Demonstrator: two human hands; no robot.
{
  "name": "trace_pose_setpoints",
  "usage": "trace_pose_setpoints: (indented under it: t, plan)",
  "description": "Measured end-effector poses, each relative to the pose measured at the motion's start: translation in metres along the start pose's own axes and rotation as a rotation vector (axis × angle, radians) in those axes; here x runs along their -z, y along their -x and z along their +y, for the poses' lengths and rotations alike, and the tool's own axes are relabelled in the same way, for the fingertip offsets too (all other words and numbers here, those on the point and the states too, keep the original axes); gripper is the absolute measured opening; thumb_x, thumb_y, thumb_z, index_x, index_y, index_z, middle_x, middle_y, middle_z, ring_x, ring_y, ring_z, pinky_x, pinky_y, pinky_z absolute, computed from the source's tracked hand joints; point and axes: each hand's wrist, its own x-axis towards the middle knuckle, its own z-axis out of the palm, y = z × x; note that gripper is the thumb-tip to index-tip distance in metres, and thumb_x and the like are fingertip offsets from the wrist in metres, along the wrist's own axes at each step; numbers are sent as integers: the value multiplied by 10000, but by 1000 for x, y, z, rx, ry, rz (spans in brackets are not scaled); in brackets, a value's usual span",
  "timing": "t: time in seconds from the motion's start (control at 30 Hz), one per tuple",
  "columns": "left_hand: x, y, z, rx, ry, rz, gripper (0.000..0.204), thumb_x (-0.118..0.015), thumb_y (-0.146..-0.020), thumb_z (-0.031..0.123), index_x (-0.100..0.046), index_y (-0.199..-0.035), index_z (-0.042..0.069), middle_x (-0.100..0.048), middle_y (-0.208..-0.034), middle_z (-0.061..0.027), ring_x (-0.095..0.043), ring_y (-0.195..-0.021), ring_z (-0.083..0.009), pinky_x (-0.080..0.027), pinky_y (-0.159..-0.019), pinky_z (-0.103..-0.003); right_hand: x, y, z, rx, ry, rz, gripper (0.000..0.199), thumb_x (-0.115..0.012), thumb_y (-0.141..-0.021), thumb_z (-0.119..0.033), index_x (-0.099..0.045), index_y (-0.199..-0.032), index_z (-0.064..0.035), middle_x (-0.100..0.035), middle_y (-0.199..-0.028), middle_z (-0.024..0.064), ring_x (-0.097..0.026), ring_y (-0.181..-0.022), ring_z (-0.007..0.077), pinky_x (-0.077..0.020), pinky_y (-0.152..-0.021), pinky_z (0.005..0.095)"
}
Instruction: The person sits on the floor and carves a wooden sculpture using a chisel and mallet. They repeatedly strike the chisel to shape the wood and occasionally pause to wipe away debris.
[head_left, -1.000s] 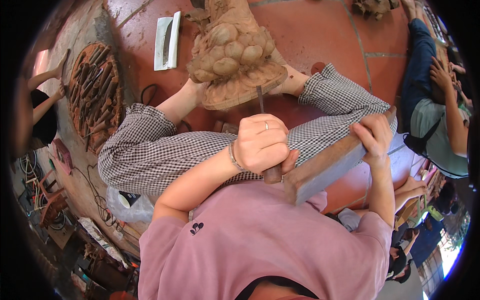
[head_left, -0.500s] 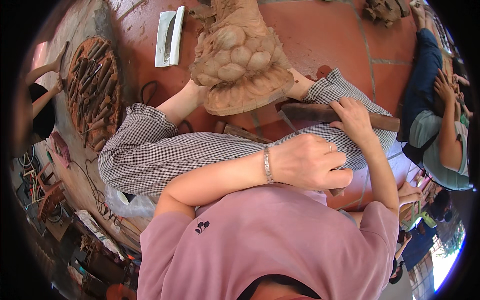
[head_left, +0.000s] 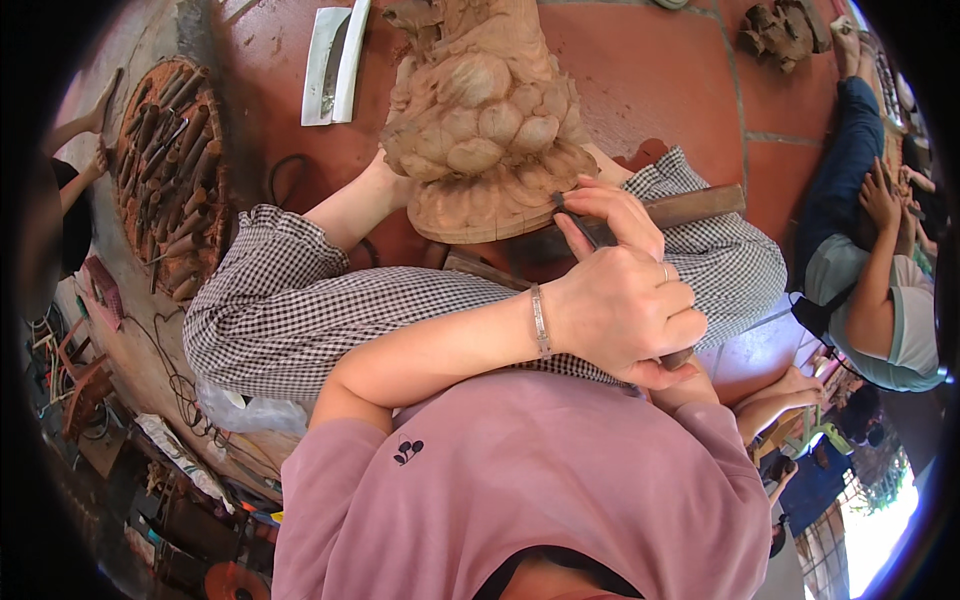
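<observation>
A carved wooden sculpture (head_left: 480,120) with rounded lobes stands on the red floor between my legs in checked trousers. My left hand (head_left: 620,310), with a bracelet and a ring, reaches across my body and is closed around the handle of a chisel (head_left: 570,212). My right hand (head_left: 615,210) comes up from under the left hand. Its fingertips pinch the chisel's blade at the right edge of the sculpture's base. A long wooden mallet (head_left: 700,205) lies across my right leg, just behind the right hand.
A round tray (head_left: 165,150) full of several chisels sits at the far left, with another person's arm beside it. A pale flat tool (head_left: 335,65) lies above the sculpture's left side. A seated person (head_left: 860,290) works at the right. Carved wood pieces (head_left: 785,25) lie top right.
My right hand has let go of the wooden mallet, which now rests on my leg. Both hands moved up and right with the chisel to the sculpture's base.
</observation>
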Motion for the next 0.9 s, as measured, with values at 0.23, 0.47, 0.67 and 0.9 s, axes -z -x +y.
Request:
trace_pose_setpoints:
  t: [0.23, 0.47, 0.67, 0.9]
  plan:
    - [7, -13, -6, 72, 93, 131, 428, -700, -827, 444, -551, -719, 58, -505, -616, -56, -542, -512, -240, -458, -522, -368, 10, -12, -16, -138, -138, -101, 257, -775, -727, 101, -671, -954, 39, -710, -959, 158, -694, -1026, 329, -551, -972, 410]
    - [15, -19, -10, 113, 214, 168, 372, -726, -782, 378, -570, -739, 43, -501, -598, -59, -548, -513, -252, -462, -525, -370, 0, -13, -19, -91, -165, -6, 338, -739, -614, 167, -624, -930, 133, -679, -921, 238, -687, -916, 364, -572, -941, 434]
    - [13, -21, -8, 172, 239, 169, 406, -732, -773, 411, -516, -656, 88, -561, -571, -52, -613, -528, -248, -466, -522, -388, 2, -18, -24, -188, -125, -67, 315, -741, -584, 181, -626, -870, 120, -691, -913, 238, -699, -911, 360, -574, -936, 441]
    - [5, -5, -4, 76, 231, 121, 412, -739, -762, 417, -495, -625, 115, -532, -579, -22, -579, -501, -202, -441, -470, -340, -5, 2, 4, -42, -85, -53, 199, -769, -733, 110, -664, -882, 33, -713, -961, 140, -733, -1006, 315, -560, -1003, 413]
